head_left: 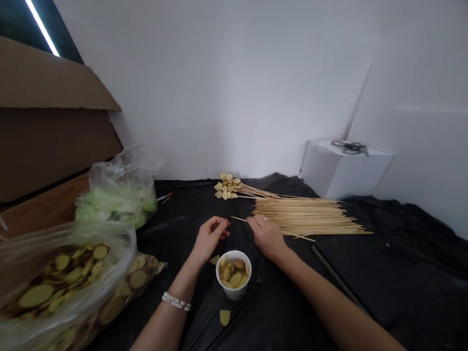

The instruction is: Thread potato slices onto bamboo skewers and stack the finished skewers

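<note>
My right hand [267,235] is closed around a thin bamboo skewer [238,218], whose tip points left. Facing that tip, my left hand [210,239] has its thumb and fingers drawn together; whatever they may pinch is hidden. Below and between both hands stands a white paper cup [231,292] with potato slices [234,274] in it. One loose slice [224,317] lies in front of the cup, and another piece [214,259] lies at its left. Behind my right hand spreads a wide pile of bare skewers [311,215]. Threaded potato skewers [227,187] lie farther back.
At left, an open plastic bag [127,237] holds many potato slices. Another clear bag [116,199] with pale green leaves sits behind it, near a red-and-white pen [164,197]. Black plastic sheeting [288,318] covers the table. A white box [338,169] stands back right, a cardboard box [39,146] left.
</note>
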Action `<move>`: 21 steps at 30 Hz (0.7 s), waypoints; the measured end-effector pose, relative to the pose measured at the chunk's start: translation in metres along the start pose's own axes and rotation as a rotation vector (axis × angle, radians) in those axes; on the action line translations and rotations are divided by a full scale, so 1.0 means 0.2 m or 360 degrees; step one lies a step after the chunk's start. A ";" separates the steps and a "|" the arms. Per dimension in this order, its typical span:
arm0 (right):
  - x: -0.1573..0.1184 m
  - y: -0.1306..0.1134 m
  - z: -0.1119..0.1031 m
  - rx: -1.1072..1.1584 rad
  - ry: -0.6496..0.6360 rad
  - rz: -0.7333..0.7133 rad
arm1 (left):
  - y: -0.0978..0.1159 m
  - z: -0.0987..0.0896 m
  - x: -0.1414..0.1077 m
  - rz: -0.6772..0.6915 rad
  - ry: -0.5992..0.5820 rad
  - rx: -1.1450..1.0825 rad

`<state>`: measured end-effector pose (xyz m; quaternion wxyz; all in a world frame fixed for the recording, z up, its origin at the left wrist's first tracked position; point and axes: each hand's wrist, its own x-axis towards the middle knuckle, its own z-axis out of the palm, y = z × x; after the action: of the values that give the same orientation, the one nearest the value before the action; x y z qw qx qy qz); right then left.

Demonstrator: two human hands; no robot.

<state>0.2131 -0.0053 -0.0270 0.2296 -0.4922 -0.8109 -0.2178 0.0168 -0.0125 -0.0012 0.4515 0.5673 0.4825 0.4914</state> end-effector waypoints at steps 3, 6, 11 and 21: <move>-0.04 -0.01 0.02 0.0054 0.0050 -0.0052 | 0.07 -0.03 -0.04 -0.0123 -0.0279 -0.0150; -0.06 0.00 0.01 0.0145 0.0087 -0.0021 | 0.15 -0.08 -0.08 -0.0058 -0.0579 -0.0227; -0.05 0.01 0.00 0.0287 0.0179 0.0081 | 0.26 -0.10 -0.13 0.0150 -0.0929 0.0080; -0.04 0.03 -0.02 0.0436 0.0170 0.0176 | 0.31 -0.04 -0.20 0.0471 -0.0919 0.1145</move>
<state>0.2217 -0.0109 -0.0270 0.3490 -0.4880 -0.7913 -0.1181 0.0135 -0.0593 0.0565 0.2674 0.8632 0.3909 0.1748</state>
